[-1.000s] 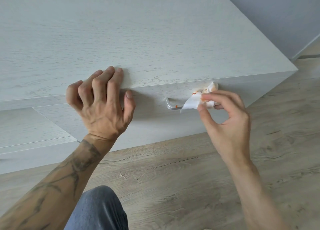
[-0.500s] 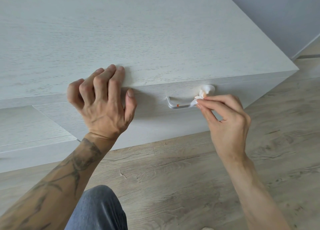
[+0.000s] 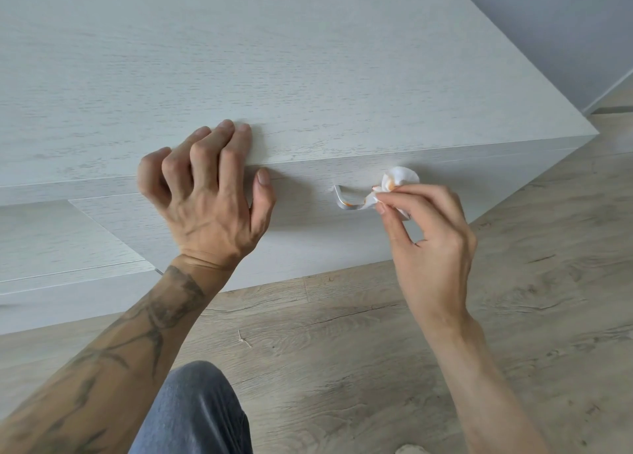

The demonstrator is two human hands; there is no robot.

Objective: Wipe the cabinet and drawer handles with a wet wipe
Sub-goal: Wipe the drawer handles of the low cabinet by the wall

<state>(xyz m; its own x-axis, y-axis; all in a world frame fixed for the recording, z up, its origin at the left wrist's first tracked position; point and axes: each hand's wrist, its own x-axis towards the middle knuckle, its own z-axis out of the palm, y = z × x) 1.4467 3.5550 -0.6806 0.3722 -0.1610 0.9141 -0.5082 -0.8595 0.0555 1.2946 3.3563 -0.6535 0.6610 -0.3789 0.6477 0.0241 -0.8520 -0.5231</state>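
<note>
A pale wood-grain cabinet (image 3: pixel 308 60) fills the upper view. On its drawer front (image 3: pixel 301 220) sits a metal handle (image 3: pixel 344 200) with an orange smear near its left bend. My right hand (image 3: pixel 428 244) pinches a crumpled white wet wipe (image 3: pixel 397 181), stained orange, against the handle's right part, which the wipe and fingers hide. My left hand (image 3: pixel 209 197) rests on the cabinet's top edge, fingers curled over the edge and thumb on the drawer front.
Wood-look floor (image 3: pixel 376 351) spreads below the cabinet. My knee in blue jeans (image 3: pixel 195 412) is at the bottom centre. A grey wall (image 3: pixel 565 25) stands at the upper right. Another drawer front (image 3: pixel 51 234) lies to the left.
My right hand with the wipe slid right along the handle, uncovering its left part and an orange smear. The left hand stayed in place.
</note>
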